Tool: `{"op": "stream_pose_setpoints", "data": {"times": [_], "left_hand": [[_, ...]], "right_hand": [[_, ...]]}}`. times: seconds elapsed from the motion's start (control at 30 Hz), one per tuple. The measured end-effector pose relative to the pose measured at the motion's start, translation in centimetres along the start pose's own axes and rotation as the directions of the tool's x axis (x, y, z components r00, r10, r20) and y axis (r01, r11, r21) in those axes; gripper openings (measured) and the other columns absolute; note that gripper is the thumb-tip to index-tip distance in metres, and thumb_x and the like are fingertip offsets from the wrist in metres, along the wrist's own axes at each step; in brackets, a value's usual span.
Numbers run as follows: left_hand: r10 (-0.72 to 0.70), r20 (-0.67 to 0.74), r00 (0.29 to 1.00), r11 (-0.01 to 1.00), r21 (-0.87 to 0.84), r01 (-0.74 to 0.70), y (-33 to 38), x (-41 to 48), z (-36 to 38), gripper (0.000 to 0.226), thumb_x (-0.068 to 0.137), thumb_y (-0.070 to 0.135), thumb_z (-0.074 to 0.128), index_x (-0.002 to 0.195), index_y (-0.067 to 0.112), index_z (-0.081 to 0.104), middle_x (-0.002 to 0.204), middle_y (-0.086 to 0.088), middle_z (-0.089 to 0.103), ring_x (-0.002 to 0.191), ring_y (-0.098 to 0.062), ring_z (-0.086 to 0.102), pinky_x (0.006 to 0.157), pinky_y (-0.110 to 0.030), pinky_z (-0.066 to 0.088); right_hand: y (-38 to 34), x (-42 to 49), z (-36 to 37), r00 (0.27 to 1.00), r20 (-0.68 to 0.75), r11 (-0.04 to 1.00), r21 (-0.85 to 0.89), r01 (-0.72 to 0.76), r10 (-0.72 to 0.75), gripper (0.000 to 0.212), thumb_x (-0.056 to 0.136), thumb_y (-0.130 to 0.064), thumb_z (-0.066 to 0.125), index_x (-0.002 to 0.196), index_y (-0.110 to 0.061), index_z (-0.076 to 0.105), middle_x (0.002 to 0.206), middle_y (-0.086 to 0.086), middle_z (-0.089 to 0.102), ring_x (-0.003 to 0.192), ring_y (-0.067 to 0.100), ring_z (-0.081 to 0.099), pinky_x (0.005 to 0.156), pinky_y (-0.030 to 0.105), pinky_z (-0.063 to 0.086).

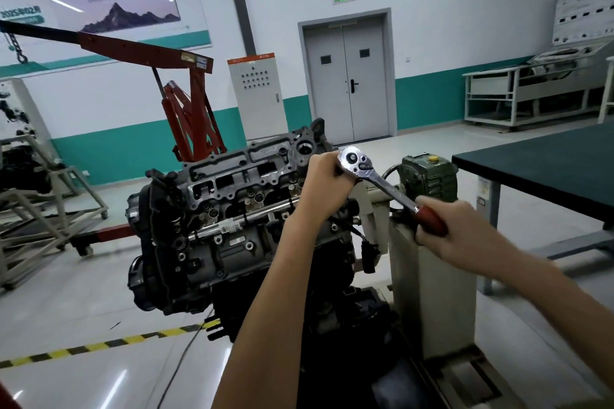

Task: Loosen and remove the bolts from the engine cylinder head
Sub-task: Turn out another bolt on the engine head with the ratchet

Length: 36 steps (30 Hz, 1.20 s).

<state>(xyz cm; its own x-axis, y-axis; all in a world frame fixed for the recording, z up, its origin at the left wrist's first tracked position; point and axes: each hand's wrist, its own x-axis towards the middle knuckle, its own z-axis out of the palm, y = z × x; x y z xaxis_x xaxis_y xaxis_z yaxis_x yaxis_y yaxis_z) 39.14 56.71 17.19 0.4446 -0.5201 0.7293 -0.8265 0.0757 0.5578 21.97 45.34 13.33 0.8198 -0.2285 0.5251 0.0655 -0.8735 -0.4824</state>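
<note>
The right hand [442,229] grips the red handle of a ratchet wrench [375,181] at the right end of the engine cylinder head [239,173]. The left hand [324,184] curls round the wrench beneath its chrome end, probably on the socket. Far behind the cylinder head, a wall sign [20,13] reads "2025年02月".

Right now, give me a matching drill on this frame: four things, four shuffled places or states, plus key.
Things:
1 left hand
2 right hand
3 hoist
4 table

States:
A dark top, at far right
B grips the wrench by its red handle
C red, behind the engine
D fingers curled at the wrench's chrome head

Pairs: 1-D, 2-B, 3-C, 4-A
</note>
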Motion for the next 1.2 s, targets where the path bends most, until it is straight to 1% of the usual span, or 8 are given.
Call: {"op": "stream_pose_setpoints", "data": {"times": [0.13, 0.27, 0.5, 0.63, 0.8, 0.97, 1.1, 1.2], "left_hand": [[0.014, -0.088, 0.996, 0.997, -0.071, -0.021, -0.5, -0.4, 0.8, 0.040, 0.080, -0.010, 0.061, 0.052, 0.015, 0.048, 0.051, 0.006, 0.043, 0.052, -0.004, 0.032, 0.049, -0.023, 0.029], [0.058, -0.119, 0.991, 0.997, -0.035, -0.062, -0.7, -0.2, 0.9, 0.057, 0.080, -0.012, 0.061, 0.052, 0.028, 0.031, 0.050, 0.011, 0.031, 0.053, -0.005, 0.023, 0.049, -0.025, 0.023], [0.032, -0.024, 0.999, 0.999, 0.038, -0.031, -0.2, 0.4, 0.6, 0.030, 0.079, -0.008, 0.060, 0.053, 0.000, 0.050, 0.051, -0.003, 0.045, 0.052, -0.011, 0.032, 0.049, -0.028, 0.028], [0.020, -0.050, 0.999, 1.000, 0.014, -0.020, -0.4, 0.1, 0.0, 0.030, 0.079, -0.007, 0.060, 0.054, -0.007, 0.045, 0.050, -0.016, 0.041, 0.053, -0.014, 0.030, 0.050, -0.031, 0.025], [0.031, -0.117, 0.993, 1.000, 0.000, -0.031, -0.5, -0.4, 0.2, 0.043, 0.079, -0.011, 0.060, 0.050, 0.011, 0.039, 0.048, -0.004, 0.038, 0.053, -0.009, 0.028, 0.049, -0.028, 0.025], [0.037, -0.093, 0.995, 0.999, 0.003, -0.037, -0.7, -0.3, 0.1, 0.043, 0.081, -0.007, 0.062, 0.052, 0.011, 0.037, 0.051, -0.002, 0.033, 0.054, -0.011, 0.024, 0.050, -0.028, 0.022], [-0.023, -0.064, 0.998, 1.000, -0.021, 0.022, -0.7, -0.3, 0.0, 0.036, 0.081, -0.007, 0.061, 0.052, 0.004, 0.043, 0.051, -0.003, 0.041, 0.053, -0.010, 0.030, 0.049, -0.028, 0.026], [-0.041, 0.005, 0.999, 0.999, 0.003, 0.041, -0.2, -0.1, -0.1, 0.028, 0.080, -0.005, 0.059, 0.056, -0.008, 0.045, 0.054, -0.009, 0.042, 0.055, -0.015, 0.030, 0.051, -0.029, 0.024]], "right_hand": [[-3.9, -2.7, 7.6, 0.952, -0.179, 0.901, 0.404, -0.159, 0.248, 0.021, 0.076, -0.003, 0.065, 0.070, -0.018, 0.052, 0.049, -0.003, 0.049, 0.041, 0.007, 0.042, 0.041, 0.012, 0.035], [-8.3, -2.0, 12.6, 0.921, -0.144, 0.670, 0.727, -0.151, 0.363, 0.025, 0.075, -0.004, 0.059, 0.065, -0.024, 0.047, 0.046, -0.004, 0.044, 0.036, 0.015, 0.042, 0.035, 0.025, 0.039], [-0.8, -1.4, 2.2, 0.997, 0.033, 0.970, 0.232, -0.075, 0.069, 0.038, 0.077, 0.004, 0.065, 0.071, -0.030, 0.048, 0.054, -0.005, 0.049, 0.040, 0.001, 0.047, 0.041, 0.010, 0.036], [0.0, 0.0, 0.4, 1.000, -0.025, 1.000, 0.020, 0.013, -0.012, 0.036, 0.076, 0.001, 0.067, 0.073, -0.029, 0.047, 0.054, -0.004, 0.047, 0.048, 0.005, 0.049, 0.045, 0.010, 0.036], [-5.0, -2.8, 9.1, 0.941, -0.200, 0.862, 0.486, -0.147, 0.273, 0.019, 0.075, -0.005, 0.064, 0.070, -0.018, 0.051, 0.047, -0.005, 0.045, 0.039, 0.005, 0.039, 0.039, 0.012, 0.032], [-8.4, -2.1, 12.4, 0.933, -0.125, 0.670, 0.728, -0.145, 0.338, 0.023, 0.075, -0.003, 0.058, 0.066, -0.020, 0.045, 0.045, -0.003, 0.042, 0.034, 0.012, 0.040, 0.034, 0.022, 0.036], [-2.8, -2.0, 6.1, 0.990, -0.061, 0.939, 0.330, -0.098, 0.125, 0.024, 0.074, -0.001, 0.064, 0.070, -0.020, 0.051, 0.051, -0.003, 0.049, 0.042, 0.005, 0.043, 0.042, 0.011, 0.037], [-0.1, -0.4, 0.4, 1.000, 0.017, 0.999, 0.053, 0.013, -0.014, 0.043, 0.075, 0.003, 0.067, 0.072, -0.034, 0.046, 0.054, -0.007, 0.049, 0.048, 0.003, 0.050, 0.048, 0.008, 0.038]]}}
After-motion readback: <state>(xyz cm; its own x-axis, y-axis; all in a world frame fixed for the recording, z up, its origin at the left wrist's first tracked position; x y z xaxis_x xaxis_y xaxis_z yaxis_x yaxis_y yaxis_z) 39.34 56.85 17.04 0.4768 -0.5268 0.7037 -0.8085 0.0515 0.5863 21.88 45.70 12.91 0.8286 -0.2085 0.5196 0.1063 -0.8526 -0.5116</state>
